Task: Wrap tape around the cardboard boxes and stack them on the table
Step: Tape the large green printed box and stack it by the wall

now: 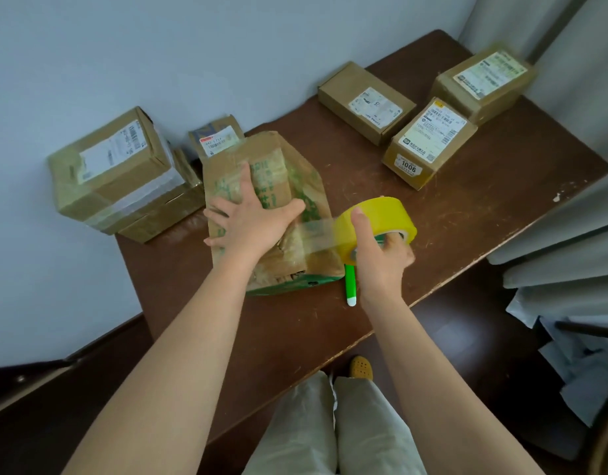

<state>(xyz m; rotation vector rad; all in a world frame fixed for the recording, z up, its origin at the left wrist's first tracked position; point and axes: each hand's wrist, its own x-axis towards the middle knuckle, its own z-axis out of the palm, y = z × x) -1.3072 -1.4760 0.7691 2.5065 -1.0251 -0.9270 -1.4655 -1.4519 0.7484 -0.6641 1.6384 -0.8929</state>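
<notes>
We are pressing our left hand (247, 221), fingers spread flat, on the green-printed box (271, 214); its crumpled cardboard looks soft and light, so we judge it best steadied from the top while taping. Our right hand (381, 255) is gripping the yellow tape roll (378, 224), fingers curled through its core, just right of the box, with a clear strip (318, 234) stretching between them. A green pen (349, 286) is lying beside our right wrist. The brown worktop (484, 207) looks scuffed; taped boxes (114, 173) are stacking left of our fingers, three loose boxes (429, 142) beyond, a curtain (569, 234) right.

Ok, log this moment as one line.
left hand presses box | right hand holds tape roll | strip stuck on box
</notes>
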